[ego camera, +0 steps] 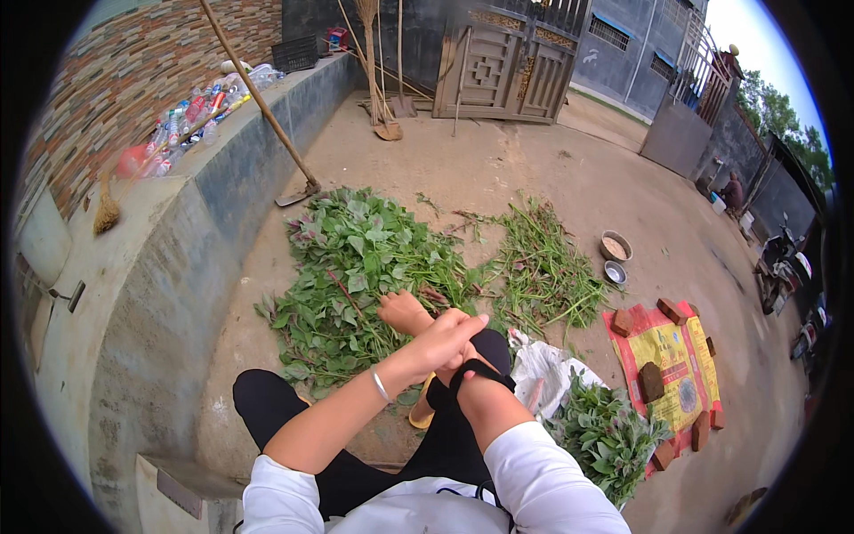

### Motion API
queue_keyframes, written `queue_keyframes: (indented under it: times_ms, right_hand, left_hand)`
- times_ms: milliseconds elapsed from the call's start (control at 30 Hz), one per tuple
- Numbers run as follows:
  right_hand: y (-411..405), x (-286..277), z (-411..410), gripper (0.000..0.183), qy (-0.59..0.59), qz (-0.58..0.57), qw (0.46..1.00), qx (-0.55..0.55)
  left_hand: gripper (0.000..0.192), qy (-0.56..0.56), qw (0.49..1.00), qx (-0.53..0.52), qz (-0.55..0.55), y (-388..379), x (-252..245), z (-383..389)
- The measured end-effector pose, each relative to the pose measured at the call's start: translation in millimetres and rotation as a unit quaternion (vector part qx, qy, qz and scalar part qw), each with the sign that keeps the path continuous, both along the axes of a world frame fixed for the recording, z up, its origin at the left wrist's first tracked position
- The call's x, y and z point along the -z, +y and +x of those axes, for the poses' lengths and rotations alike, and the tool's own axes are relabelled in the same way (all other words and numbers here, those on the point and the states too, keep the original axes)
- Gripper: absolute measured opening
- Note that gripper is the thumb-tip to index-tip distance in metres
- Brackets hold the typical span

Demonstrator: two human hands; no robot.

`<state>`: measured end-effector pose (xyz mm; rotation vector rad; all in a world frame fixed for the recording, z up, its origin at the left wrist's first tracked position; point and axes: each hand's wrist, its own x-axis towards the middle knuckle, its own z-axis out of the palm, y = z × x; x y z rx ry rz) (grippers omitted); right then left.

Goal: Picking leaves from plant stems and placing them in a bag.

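My left hand (448, 342), below a silver bangle (380, 384), is wrapped across my right forearm, just above a black strap (479, 374) looped around that arm. My right hand (403, 312) points forward past it, back upward; its fingers are bent out of sight. Beneath it spreads a large heap of leafy green stems (367, 260), some leaves tinged purple. To the right lies a looser pile of thin stems (540, 267). A white woven sack (544, 374) is beside my knee, with a bunch of leafy greens (604, 427) on it.
Bricks (651, 382) weigh down a red-and-yellow printed sack (680, 360). Two bowls (614, 257) stand beyond the stems. A hoe (267, 107) leans on the concrete ledge (200, 213), which bears plastic bottles (177, 127). A person (732, 193) crouches by the far wall, near a motorbike (782, 267).
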<state>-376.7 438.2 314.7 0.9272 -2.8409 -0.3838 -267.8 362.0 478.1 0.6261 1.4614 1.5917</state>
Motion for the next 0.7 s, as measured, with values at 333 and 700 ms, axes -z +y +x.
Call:
queue_keyframes:
  times_ms: [333,700]
  right_hand:
    - [-4.8,-14.3,-8.5,0.013,0.040,-0.043,0.993,-0.107]
    - [30.6,-125.4,-69.5,0.021,-0.267,-0.893,0.299,0.203]
  left_hand:
    - [0.020,-0.213,0.977,0.007,0.026,-23.4,46.8,-31.2]
    - [0.032,0.101,0.991,-0.010,0.085,-39.9,58.5,15.0]
